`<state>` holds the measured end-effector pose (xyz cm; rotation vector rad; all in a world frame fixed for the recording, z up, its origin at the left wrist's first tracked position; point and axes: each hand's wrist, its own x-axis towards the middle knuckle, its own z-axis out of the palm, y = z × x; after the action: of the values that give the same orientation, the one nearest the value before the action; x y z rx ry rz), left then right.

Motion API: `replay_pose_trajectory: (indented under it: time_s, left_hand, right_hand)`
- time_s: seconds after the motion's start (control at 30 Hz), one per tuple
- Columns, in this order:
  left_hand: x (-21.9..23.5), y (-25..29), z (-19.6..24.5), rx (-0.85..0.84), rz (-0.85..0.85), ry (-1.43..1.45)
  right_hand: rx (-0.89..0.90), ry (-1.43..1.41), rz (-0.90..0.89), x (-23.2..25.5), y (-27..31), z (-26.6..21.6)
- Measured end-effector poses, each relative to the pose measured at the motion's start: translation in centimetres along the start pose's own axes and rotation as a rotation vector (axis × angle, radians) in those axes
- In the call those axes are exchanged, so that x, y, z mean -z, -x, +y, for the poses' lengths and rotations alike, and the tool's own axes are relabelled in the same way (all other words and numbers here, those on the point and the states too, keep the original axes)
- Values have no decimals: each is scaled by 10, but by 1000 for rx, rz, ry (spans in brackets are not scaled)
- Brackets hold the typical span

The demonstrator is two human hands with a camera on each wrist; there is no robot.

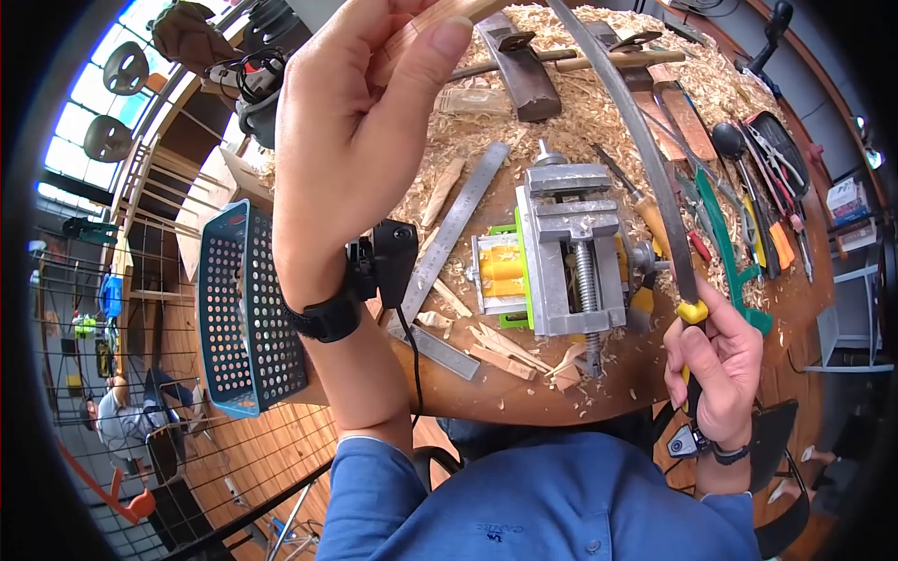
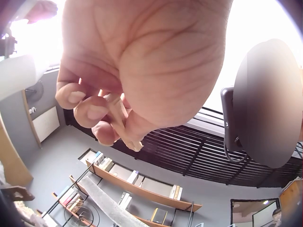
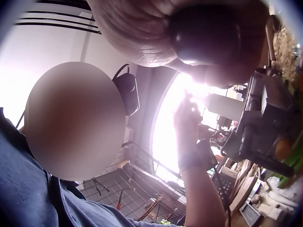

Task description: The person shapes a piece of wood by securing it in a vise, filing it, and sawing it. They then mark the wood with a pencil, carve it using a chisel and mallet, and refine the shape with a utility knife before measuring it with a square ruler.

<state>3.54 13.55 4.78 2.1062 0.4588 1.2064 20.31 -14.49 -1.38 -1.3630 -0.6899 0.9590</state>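
My left hand [image 1: 351, 140] is raised at the upper left of the head view, pinching a slim pale piece of wood [image 1: 407, 39] between thumb and fingers. The left wrist view shows the wood's end [image 2: 119, 120] poking out past the curled fingers. At the lower right, my right hand [image 1: 725, 365] grips a file by its yellow and black handle [image 1: 692, 312]. Its long grey blade [image 1: 645, 140] rises past the vise toward the top edge, to the right of the wood. The dark butt of the handle [image 3: 203, 38] shows in the right wrist view.
A metal vise [image 1: 575, 238] stands mid-bench among wood shavings [image 1: 599, 103]. A steel ruler [image 1: 458, 215] and wood offcuts [image 1: 505, 353] lie left of it. Hand planes [image 1: 519, 75] sit behind. A blue basket [image 1: 253, 309] stands left; pliers [image 1: 776, 154] and other tools lie right.
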Motion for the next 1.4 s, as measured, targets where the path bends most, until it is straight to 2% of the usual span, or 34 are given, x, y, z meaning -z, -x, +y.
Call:
replay_pose_trajectory:
  time_s: [0.13,0.23,0.43,0.57,0.67,0.77,0.87,0.93,1.03,1.1,1.17,1.33,1.4]
  left_hand:
    - [1,0,-3,7,-29,123]
    - [-1,1,2,5,7,-50]
    - [-2,-2,-13,-88,40,134]
    - [17,-3,-17,-66,35,-24]
    - [27,-8,-32,-177,-29,-13]
    - [30,-2,-22,-107,21,-60]
    - [31,-3,-15,-92,-26,1]
    - [30,-2,-14,-3,-48,-65]
    - [14,-5,-19,-92,9,-88]
    - [14,-5,-16,-74,-35,-129]
    - [12,-5,-11,-102,-85,-287]
    - [0,-3,1,-16,-115,-258]
    - [-6,-4,2,-54,-148,-324]
  right_hand:
    - [-4,19,11,-1,-1,-1]
    - [-1,16,-4,-1,-1,0]
    - [-13,3,-12,-2,-2,0]
    - [-16,-7,-19,-1,-4,1]
    - [-17,-18,-25,0,-6,1]
    - [-29,-24,-27,1,-6,1]
    - [-32,-29,-36,2,-6,3]
    - [-40,-34,-45,3,-5,3]
    - [-48,-35,-72,4,-5,2]
    - [-44,-41,-74,3,-5,0]
    - [-57,-52,-93,3,-4,-1]
    - [2,-75,-184,-2,-6,-2]
    - [23,-67,-198,-5,-7,-1]
